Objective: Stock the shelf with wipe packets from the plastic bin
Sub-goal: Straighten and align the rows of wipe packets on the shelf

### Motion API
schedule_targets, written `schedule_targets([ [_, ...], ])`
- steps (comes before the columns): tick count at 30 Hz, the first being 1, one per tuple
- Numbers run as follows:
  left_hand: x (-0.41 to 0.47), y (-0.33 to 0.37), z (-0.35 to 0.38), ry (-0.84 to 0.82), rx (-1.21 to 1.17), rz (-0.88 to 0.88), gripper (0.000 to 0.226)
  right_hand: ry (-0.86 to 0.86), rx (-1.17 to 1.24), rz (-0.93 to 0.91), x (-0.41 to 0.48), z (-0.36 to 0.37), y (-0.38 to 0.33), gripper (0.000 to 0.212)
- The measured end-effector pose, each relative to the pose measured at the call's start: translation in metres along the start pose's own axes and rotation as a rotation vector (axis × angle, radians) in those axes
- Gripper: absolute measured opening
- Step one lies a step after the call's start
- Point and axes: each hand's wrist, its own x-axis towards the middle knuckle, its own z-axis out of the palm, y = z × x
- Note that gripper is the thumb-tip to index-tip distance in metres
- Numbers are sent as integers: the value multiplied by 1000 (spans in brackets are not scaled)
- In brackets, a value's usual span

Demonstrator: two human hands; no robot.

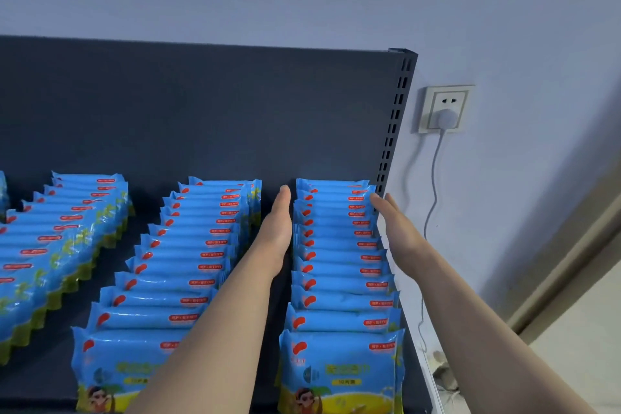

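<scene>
Both hands flat, fingers straight, holding nothing. Left hand (277, 228) is laid against the left edge of the right row of packets (339, 265); right hand (396, 228) is against its right edge, beside the slotted upright (393, 144). Judged purpose: pressing in from both sides to square the packet ends into 1 straight line. Packets stand on edge, overlapped front to back, labels forward for display. At least 2 more rows sit further left on the shelf (201, 111): middle row (181, 262) and left row (50, 245), the latter skewed. Plastic bin not in view. A plugged wall socket (445, 107) is right of the shelf.
</scene>
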Motion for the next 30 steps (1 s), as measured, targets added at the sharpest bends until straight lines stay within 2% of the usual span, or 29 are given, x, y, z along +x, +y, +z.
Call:
schedule_targets([
  [3,7,9,9,-9,-12,-5,49,6,-35,-23,18,1,3,36],
  [8,10,12,13,-61,28,18,58,-35,0,90,23,10,3,44],
  [11,2,14,9,-52,24,33,51,-36,7,75,13,3,5,53],
  [14,-24,8,2,-27,39,162,40,-41,12,46,-21,-1,6,51],
  [18,-68,-21,-8,-86,48,51,48,-28,-41,8,-72,-9,17,71],
  [19,-76,-33,-14,-116,26,21,49,-34,-33,-1,-84,-9,21,67],
  [22,-94,-56,-20,-219,-13,-54,48,-144,105,40,-116,0,31,31],
  [24,-99,-60,-19,-234,-8,-48,51,-178,189,53,-124,9,34,30],
  [26,-102,-59,-20,-226,-27,-8,51,-99,253,51,-128,10,37,29],
  [27,-104,-61,-22,-204,-46,21,46,-43,270,44,-131,9,37,36],
  [29,-110,-67,-25,-166,-55,45,41,25,216,27,-136,3,41,77],
  [30,-115,-71,-25,-196,-59,43,44,34,184,40,-141,1,46,89],
])
